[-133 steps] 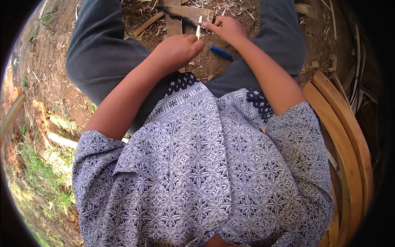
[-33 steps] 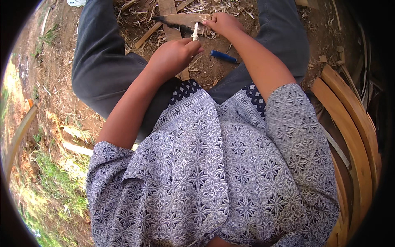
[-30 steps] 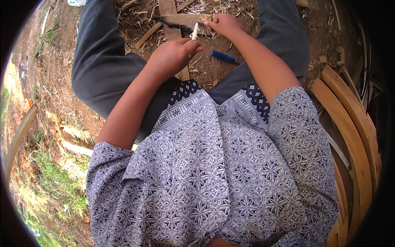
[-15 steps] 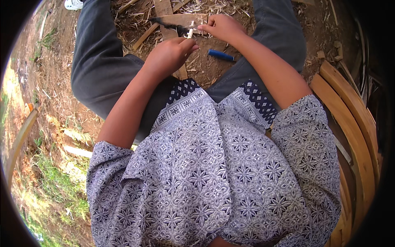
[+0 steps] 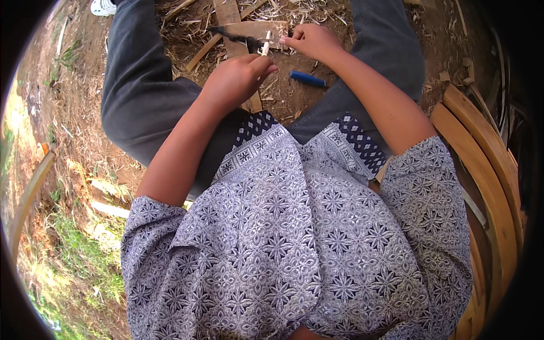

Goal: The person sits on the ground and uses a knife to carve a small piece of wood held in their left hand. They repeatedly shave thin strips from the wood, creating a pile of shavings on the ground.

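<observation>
My left hand [image 5: 238,79] is closed round the lower end of a short, whitish carved stick [image 5: 266,44], which stands up out of its fingers. A tuft of black fibre [image 5: 245,39] lies against the far end of the stick and trails off to the left. To the right of the stick, my right hand [image 5: 316,42] is pinched. A thin line seems to run from its fingertips toward the stick, too fine to make out clearly. Just nearer than the right hand, a blue cylindrical handle or tube [image 5: 307,78] lies on the ground by my thigh.
Flat wooden boards [image 5: 228,12] lie crossed beyond my hands, amid pale shavings on brown soil. Curved wooden planks [image 5: 481,153] are stacked at my right. A bent wooden strip [image 5: 29,195] and grass [image 5: 85,255] are at the left. My legs spread on either side.
My right fingertips have drawn slightly to the right, away from the stick. The stick shows at a slightly different angle. The whole view has shifted a little.
</observation>
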A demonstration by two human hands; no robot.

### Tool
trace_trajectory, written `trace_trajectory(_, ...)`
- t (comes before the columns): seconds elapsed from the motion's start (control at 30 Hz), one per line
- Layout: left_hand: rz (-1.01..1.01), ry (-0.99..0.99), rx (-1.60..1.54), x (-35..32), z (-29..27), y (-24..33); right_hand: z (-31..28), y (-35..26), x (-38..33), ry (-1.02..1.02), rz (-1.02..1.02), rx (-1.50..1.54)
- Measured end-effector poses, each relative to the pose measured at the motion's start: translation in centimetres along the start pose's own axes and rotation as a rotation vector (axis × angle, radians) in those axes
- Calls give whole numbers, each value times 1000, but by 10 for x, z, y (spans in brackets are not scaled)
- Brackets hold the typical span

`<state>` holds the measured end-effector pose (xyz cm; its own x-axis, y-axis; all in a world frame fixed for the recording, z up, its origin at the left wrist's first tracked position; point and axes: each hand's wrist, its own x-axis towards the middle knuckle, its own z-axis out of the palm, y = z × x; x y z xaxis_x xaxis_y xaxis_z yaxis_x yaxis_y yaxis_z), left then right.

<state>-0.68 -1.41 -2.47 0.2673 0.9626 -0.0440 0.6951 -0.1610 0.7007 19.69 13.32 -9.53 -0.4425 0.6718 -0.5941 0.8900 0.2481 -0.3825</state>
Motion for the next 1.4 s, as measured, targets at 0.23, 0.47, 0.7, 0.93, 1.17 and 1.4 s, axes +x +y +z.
trace_trajectory(0.23, 40, -15, 1, 4, 2, -1, -1, -11, 2, 5, 67, -39)
trace_trajectory(0.47, 24, -44, -12, 3, 1, 5, 12, -9, 28, -10, 195, -115)
trace_trajectory(0.7, -76, 17, -56, 2, -3, -4, 10, 7, 15, 51, 31, 26)
trace_trajectory(0.93, -26, 9, -27, 3, 0, -5, 4, 10, 0, -91, 12, 103)
trace_trajectory(1.17, 60, -50, 30, 2, 5, -5, 21, 7, 20, -37, 65, 62)
trace_trajectory(1.4, 66, -68, 40, 0, 8, -3, 34, 12, 39, -4, 203, -5)
